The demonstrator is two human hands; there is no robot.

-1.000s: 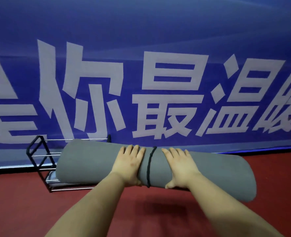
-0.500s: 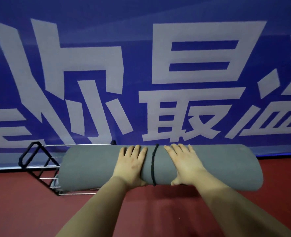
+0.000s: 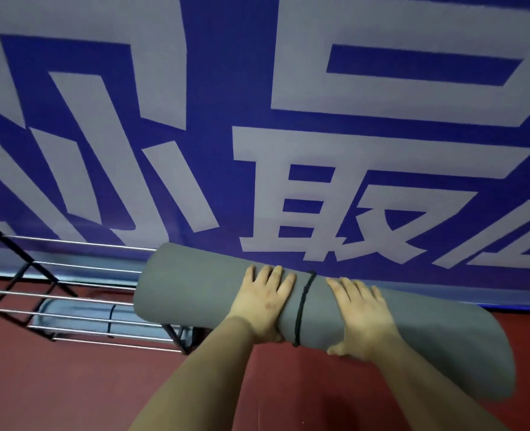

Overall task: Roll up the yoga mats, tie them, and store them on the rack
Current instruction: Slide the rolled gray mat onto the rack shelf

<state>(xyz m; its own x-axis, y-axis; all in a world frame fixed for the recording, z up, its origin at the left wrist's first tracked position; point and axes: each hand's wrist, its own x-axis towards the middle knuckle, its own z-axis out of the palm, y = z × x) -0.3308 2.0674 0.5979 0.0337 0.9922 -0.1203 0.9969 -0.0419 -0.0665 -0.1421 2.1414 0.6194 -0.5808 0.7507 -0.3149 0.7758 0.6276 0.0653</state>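
I carry a rolled grey yoga mat (image 3: 195,290) held level in the air, tied round its middle with a black cord (image 3: 302,306). My left hand (image 3: 265,301) grips the roll just left of the cord, fingers over the top and thumb underneath. My right hand (image 3: 361,315) grips it just right of the cord the same way. The mat's left end hangs over the right end of a black metal rack (image 3: 18,275) with silver rails. A second rolled mat (image 3: 80,315), pale blue-grey with a dark tie, lies on the rack's lower tier.
A blue banner (image 3: 257,135) with large white characters covers the wall right behind the rack and mat. Red floor (image 3: 70,384) spreads in front of the rack and under my arms.
The rack has shifted right and closer in view, and the banner looms larger. The mat's left end now overlaps the rack's right end, and its right end has dropped. Both hands keep their grip.
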